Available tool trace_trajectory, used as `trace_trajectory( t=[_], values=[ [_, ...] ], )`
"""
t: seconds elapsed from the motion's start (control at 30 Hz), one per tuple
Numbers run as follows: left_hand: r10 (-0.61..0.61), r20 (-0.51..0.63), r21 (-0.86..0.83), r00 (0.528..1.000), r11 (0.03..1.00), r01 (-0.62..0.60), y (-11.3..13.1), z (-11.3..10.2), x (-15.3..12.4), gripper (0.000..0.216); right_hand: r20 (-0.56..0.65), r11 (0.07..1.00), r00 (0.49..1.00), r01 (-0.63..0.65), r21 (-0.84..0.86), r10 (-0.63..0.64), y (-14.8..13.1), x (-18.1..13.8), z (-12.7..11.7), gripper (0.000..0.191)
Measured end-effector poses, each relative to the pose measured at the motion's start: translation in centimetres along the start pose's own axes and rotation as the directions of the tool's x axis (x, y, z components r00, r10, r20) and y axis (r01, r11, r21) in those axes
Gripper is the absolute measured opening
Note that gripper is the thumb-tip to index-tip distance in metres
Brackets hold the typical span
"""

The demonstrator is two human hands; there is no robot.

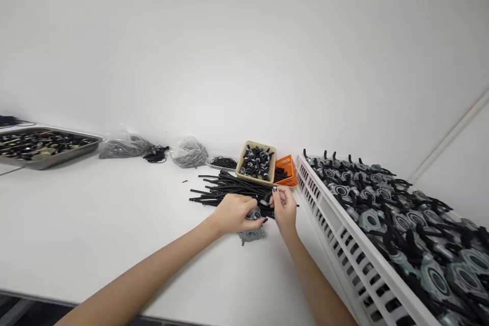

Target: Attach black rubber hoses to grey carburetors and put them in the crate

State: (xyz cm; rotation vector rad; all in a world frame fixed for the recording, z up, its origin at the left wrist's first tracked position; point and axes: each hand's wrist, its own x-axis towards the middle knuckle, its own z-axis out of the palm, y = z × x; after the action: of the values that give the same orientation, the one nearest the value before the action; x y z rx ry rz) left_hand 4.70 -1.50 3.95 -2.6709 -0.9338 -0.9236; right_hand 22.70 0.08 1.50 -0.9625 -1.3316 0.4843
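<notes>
My left hand (pixel 237 214) is closed around a grey cast-metal fitting (pixel 255 214), with the fingers hiding part of it. Just below that hand a grey metal flange piece (pixel 252 235) with a round hole rests on the table; whether it is joined to the held fitting I cannot tell. A little to the right, my right hand (pixel 283 210) pinches a small black elbow piece with a metal end (pixel 264 202) between thumb and fingers. Behind both hands lies a loose pile of black rubber tubes (pixel 217 187).
A cream basket (pixel 240 170) of small black-and-metal parts and an orange basket (pixel 292 170) stand behind the tubes. On the right is a long white crate (pixel 344 234) full of metal fittings. Plastic bags (pixel 190 152) and a metal tray (pixel 63 159) of parts line the back left.
</notes>
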Motion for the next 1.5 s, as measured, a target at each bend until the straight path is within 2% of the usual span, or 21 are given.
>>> trace_trajectory(
  t=[0.07,0.1,0.17,0.23,0.33,0.43,0.6,0.73,0.9,1.07,1.33,1.5],
  values=[
    [-0.053,-0.061,-0.104,0.997,0.994,0.046,-0.6,0.2,-0.7,0.038,0.003,0.995,0.999,-0.042,0.093,0.042,-0.2,0.0,0.2,0.026],
    [-0.069,-0.064,-0.158,0.996,0.986,0.058,-1.0,0.4,-1.1,0.047,0.015,0.988,0.998,-0.062,0.141,0.060,-0.4,0.0,0.2,0.026],
    [-0.079,0.001,-0.268,0.997,0.960,0.076,-1.8,0.9,-2.0,0.067,0.057,0.967,0.994,-0.104,0.234,0.093,-0.6,-0.2,0.3,0.026],
    [-0.097,0.104,-0.367,0.990,0.921,0.129,-2.4,1.5,-2.6,0.077,0.118,0.938,0.986,-0.146,0.313,0.114,-0.7,-0.4,0.3,0.024],
    [-0.158,0.210,-0.508,0.965,0.825,0.245,-2.7,2.1,-2.9,0.077,0.199,0.909,0.973,-0.187,0.372,0.118,-0.7,-0.6,0.2,0.021],
    [-0.199,0.256,-0.598,0.946,0.736,0.317,-2.5,2.2,-2.7,0.066,0.253,0.895,0.960,-0.215,0.390,0.121,-0.6,-0.5,0.1,0.019],
    [-0.310,0.206,-0.549,0.928,0.748,0.372,-2.3,2.2,-2.5,0.050,0.265,0.854,0.953,-0.258,0.451,0.148,-0.2,-0.2,0.1,0.020],
    [-0.377,0.170,-0.494,0.910,0.767,0.410,-2.7,2.6,-2.7,0.043,0.272,0.866,0.949,-0.267,0.422,0.160,0.3,-0.3,0.3,0.017],
    [-0.380,0.158,-0.448,0.911,0.795,0.410,-2.8,2.6,-2.7,0.042,0.311,0.867,0.938,-0.278,0.414,0.152,0.0,-0.5,0.5,0.024],
    [-0.378,0.181,-0.405,0.908,0.813,0.419,-2.8,2.7,-2.6,0.045,0.448,0.812,0.870,-0.408,0.418,0.207,-0.2,-0.5,0.4,0.033],
    [-0.380,0.189,-0.388,0.906,0.818,0.424,-2.8,2.7,-2.6,0.045,0.458,0.835,0.859,-0.416,0.361,0.230,0.6,-0.4,0.6,0.034],
    [-0.369,0.192,-0.385,0.909,0.824,0.416,-2.7,2.5,-2.5,0.044,0.440,0.817,0.862,-0.433,0.380,0.252,0.7,-0.5,0.8,0.027]
  ],
)
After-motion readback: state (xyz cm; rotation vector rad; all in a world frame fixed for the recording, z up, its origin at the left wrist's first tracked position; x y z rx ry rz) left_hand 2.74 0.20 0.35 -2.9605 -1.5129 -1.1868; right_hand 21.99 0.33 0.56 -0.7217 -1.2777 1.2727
